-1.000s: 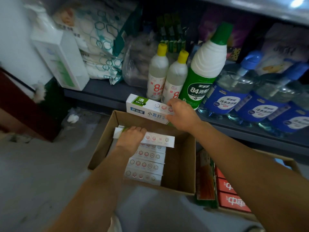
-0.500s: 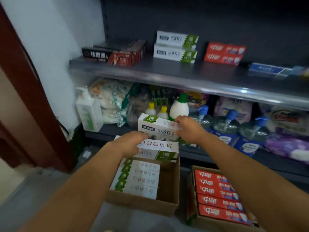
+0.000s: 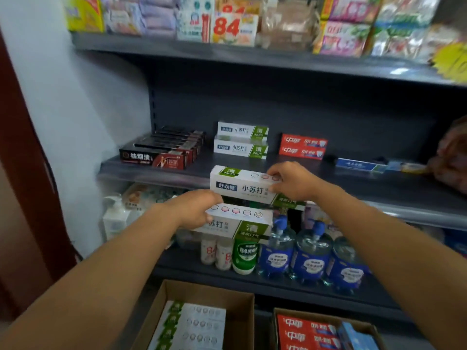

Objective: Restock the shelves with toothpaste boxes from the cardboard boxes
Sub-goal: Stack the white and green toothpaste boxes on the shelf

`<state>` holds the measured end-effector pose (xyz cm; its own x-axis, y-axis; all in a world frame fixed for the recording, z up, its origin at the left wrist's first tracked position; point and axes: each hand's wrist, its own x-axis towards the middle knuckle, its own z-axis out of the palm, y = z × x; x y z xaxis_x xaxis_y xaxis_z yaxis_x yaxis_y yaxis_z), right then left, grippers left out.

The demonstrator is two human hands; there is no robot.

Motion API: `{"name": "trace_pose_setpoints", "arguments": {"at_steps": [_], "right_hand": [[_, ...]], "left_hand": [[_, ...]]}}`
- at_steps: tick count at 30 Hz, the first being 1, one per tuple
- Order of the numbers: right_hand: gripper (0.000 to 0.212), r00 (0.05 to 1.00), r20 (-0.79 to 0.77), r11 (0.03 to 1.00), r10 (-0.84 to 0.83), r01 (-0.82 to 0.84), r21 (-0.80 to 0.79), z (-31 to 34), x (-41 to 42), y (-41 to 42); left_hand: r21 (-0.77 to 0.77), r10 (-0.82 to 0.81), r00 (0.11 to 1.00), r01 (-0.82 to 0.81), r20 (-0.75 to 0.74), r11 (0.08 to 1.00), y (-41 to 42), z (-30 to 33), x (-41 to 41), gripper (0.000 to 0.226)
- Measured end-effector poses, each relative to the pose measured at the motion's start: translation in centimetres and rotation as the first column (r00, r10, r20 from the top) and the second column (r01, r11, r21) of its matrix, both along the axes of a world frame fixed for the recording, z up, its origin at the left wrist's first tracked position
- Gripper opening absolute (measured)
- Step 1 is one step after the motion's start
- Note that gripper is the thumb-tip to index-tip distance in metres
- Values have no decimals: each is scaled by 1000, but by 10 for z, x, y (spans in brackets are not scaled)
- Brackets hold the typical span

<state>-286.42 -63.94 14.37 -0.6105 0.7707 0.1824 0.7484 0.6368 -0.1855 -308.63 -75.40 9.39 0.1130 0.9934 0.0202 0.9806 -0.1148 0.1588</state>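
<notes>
At mid-left of the frame, black boxes already lie in a row on the middle shelf. Just right of them, toward the centre, two green-and-white boxes sit stacked against the back, and two red boxes are stacked a little further right, with a blue box lying flat beyond them. So the shelf is only thinly stocked, with much bare board left.

In the centre, the left hand grips the left end of a green-and-white box, the lower box, fingers curled over its top. Just above and right, the right hand pinches the right part of another, the upper box, held level at the shelf's front edge. Neither box rests on the shelf yet.

At the bottom centre, the left carton shows more green-and-white boxes inside; at the bottom right, the right carton holds red ones and a blue one. By my reading the job is at an early stage: these two need placing, and both cartons have plenty to empty.
</notes>
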Motion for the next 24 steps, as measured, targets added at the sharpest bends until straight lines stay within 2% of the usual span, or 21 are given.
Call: {"name": "trace_pose_setpoints", "arguments": {"at_steps": [5,11,16,24], "right_hand": [[30,998,-62,1000,-28,29,9,41,-7,43],[33,997,-58,996,-55,58,64,60,-17,103],[37,995,-64,995,-76,80,62,63,-28,152],[39,994,-53,993,-94,97,63,62,-48,220]], "left_hand": [[52,-11,1000,11,-16,999,47,43,-9,39],[80,16,1000,-17,12,997,112,62,-23,34],[92,32,999,-30,-13,995,166,60,-29,33],[23,66,998,-66,-17,998,240,34,-41,34]]}}
